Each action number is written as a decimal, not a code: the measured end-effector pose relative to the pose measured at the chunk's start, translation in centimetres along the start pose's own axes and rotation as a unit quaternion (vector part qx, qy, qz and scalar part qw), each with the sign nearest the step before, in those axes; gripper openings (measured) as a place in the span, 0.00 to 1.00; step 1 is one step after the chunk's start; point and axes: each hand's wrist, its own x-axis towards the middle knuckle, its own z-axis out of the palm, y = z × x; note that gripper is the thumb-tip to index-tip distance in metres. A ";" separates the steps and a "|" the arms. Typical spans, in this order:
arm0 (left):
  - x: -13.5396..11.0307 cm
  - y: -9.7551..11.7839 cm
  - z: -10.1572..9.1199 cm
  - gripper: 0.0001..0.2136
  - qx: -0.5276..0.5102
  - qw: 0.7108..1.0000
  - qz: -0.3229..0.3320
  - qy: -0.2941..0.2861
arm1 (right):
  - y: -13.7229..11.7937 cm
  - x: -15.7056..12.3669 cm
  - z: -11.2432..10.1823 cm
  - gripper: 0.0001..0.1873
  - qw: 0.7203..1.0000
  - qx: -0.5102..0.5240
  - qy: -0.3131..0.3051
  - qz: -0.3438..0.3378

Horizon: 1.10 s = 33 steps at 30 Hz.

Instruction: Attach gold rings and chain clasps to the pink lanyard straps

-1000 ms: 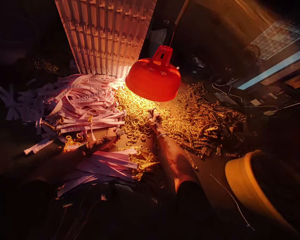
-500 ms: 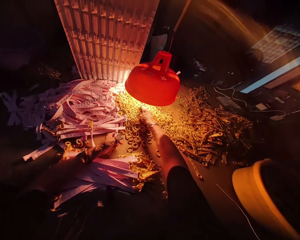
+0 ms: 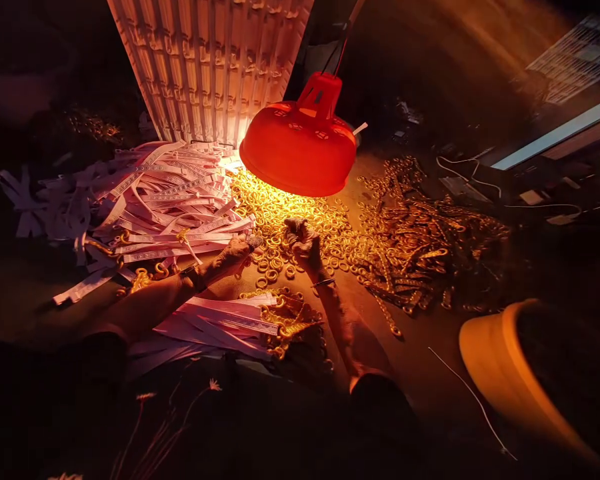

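My left hand (image 3: 234, 251) is closed, fingers curled, at the right end of a heap of pale pink straps (image 3: 165, 200). Whatever it may hold is hidden. A grey covering shows on one of its fingertips. Over the loose gold-coloured rings (image 3: 275, 257) my right hand (image 3: 306, 245) is bent into a pinch, with dark coverings on its fingertips. I cannot make out what lies between them. Below both hands is a bundle of pink straps (image 3: 220, 320) with gold-coloured metal pieces (image 3: 293, 323) at its right end.
A red lamp (image 3: 300, 150) hangs low above the rings. Behind the straps stands a ribbed panel (image 3: 215, 67). Darker gold-coloured chain-like pieces (image 3: 425, 247) are piled to the right. A yellow curved rim (image 3: 490, 347) is at the lower right, near a thin white cord (image 3: 475, 397).
My right hand has drawn back from the rings under the lamp towards me, its fingers now turned up. My left hand has moved right and up, nearer to it. The view has shifted slightly.
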 end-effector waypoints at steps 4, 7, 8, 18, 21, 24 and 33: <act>0.4 0.3 1.0 0.16 -0.074 0.996 0.004 -0.049 | -0.7 -2.7 0.7 0.21 0.997 0.071 0.031 0.021; -0.1 0.7 1.6 0.12 -0.103 0.991 -0.060 -0.060 | -0.8 -4.1 1.2 0.18 0.997 0.065 0.042 0.007; -0.3 0.9 1.8 0.11 -0.111 0.988 -0.086 -0.058 | -0.7 -4.4 1.4 0.18 0.998 0.053 0.046 0.000; -0.8 1.3 2.6 0.06 -0.192 0.965 -0.177 -0.036 | -1.3 -5.2 2.0 0.17 0.996 -0.033 0.065 -0.054; -0.5 1.4 3.0 0.05 -0.222 0.955 -0.193 -0.030 | -1.6 -5.0 1.7 0.18 0.992 -0.094 0.063 -0.063; -0.3 1.7 3.6 0.08 -0.245 0.952 -0.181 -0.022 | -1.8 -4.6 1.6 0.18 0.988 -0.117 0.071 -0.071; 0.7 0.9 2.7 0.11 -0.092 0.994 -0.057 -0.023 | -1.0 -4.3 0.3 0.18 0.981 -0.177 0.013 -0.076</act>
